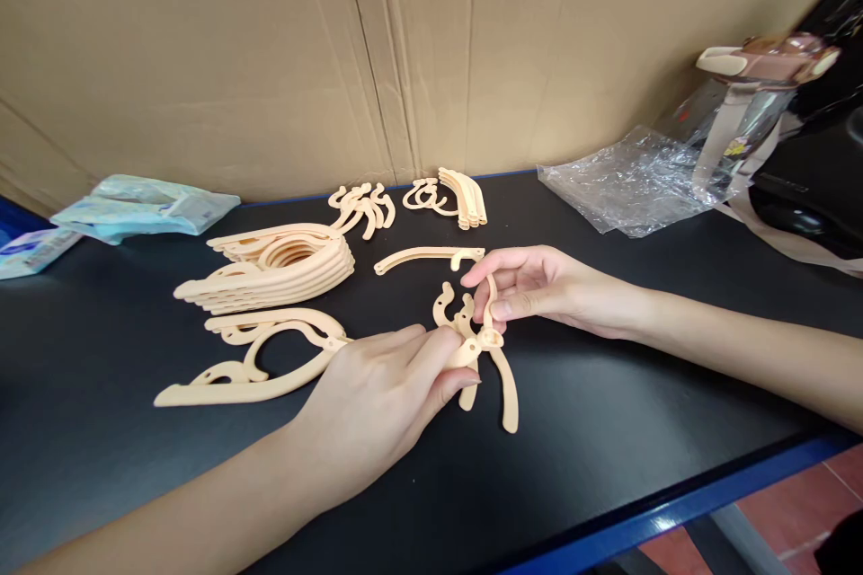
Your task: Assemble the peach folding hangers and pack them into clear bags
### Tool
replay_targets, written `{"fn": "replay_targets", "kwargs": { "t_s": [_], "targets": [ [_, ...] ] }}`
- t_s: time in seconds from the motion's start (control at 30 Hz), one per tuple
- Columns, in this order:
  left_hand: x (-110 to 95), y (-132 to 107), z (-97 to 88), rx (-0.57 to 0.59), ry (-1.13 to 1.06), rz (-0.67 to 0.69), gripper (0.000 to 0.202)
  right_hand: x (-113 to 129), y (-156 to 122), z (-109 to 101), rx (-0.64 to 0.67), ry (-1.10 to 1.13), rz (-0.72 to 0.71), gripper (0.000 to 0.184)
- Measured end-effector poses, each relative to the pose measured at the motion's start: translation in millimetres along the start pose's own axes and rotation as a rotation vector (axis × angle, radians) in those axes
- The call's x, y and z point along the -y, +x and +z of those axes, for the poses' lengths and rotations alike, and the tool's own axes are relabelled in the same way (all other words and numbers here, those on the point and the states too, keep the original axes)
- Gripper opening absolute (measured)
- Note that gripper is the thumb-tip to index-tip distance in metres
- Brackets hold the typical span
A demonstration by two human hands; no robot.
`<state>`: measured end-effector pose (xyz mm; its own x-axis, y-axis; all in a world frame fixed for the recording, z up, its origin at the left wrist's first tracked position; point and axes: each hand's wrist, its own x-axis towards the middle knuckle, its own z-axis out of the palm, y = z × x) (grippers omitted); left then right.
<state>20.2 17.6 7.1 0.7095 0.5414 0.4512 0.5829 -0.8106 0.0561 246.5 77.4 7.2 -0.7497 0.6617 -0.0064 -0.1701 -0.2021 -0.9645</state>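
My left hand (387,391) is closed around a beige plastic hanger arm (467,352), whose holed end sticks out past the thumb. Pinched in my right hand (539,289) is a beige hanger hook (492,301), its wide base meeting the end of that arm. Beneath both hands lie loose curved pieces (511,400), partly covered. Just beyond the right fingers rests a long curved strip (424,257) with a small hooked piece (465,258). An assembled folding hanger (256,393) lies left of my left hand, its right end hidden by the hand.
Behind that hanger is a stack of folding hangers (297,278). Several loose hooks (368,205) and stacked curved strips (465,198) lie at the back. Crumpled clear plastic (620,180) and a strapped bottle (761,99) stand right; a wipes pack (141,207) lies left. Cardboard (270,63) rises behind.
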Motion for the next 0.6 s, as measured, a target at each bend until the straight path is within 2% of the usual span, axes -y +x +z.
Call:
{"fn": "replay_targets", "kwargs": {
  "t_s": [0.17,0.33,0.6],
  "targets": [
    [-1.9,-1.8,-0.3,0.016,-0.051,0.014,0.031,1.6,0.3,0.5,0.006,-0.028,0.021,0.019],
    [-2.8,-6.4,1.5,-0.032,-0.078,0.022,0.027,0.8,0.0,2.6,0.014,-0.034,0.037,0.017],
    [-1.9,-7.2,1.4,-0.030,-0.125,0.037,0.026,0.9,0.7,5.2,0.056,-0.004,0.056,0.014]
  ]
}}
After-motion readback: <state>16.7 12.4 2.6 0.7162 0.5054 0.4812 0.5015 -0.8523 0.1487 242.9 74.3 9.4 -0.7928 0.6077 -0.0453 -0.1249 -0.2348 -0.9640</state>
